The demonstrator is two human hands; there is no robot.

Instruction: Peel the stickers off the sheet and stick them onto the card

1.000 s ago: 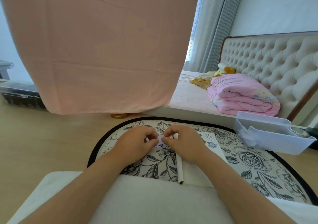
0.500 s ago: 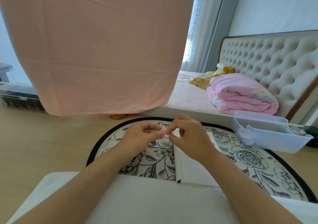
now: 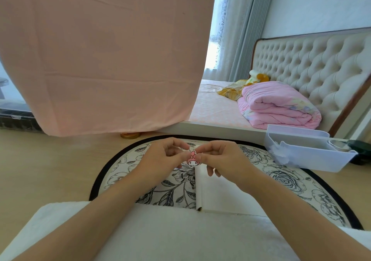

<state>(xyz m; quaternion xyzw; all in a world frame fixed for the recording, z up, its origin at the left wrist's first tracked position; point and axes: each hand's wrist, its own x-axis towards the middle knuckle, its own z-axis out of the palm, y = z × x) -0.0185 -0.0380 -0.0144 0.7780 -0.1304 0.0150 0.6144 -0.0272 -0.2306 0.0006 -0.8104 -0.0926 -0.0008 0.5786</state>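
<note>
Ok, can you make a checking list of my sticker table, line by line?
Surface: round flowered table.
Job's things: pink sticker held up off the table; white card lying on the table.
Clutter: plastic bin by the table's right edge.
Hands: left hand and right hand both pinch the pink sticker.
Cables: nothing seen.
Surroundings: hanging pink cloth; bed with a folded blanket.

the pale wooden floor (image 3: 50,170) carries a round floral mat (image 3: 291,180) with a black rim. a white card (image 3: 220,196) lies on the mat, its left edge rolled; a plastic bin (image 3: 313,160) sits at the mat's far right edge, and a gold lid (image 3: 130,135) rests on the floor beyond the mat.
</note>
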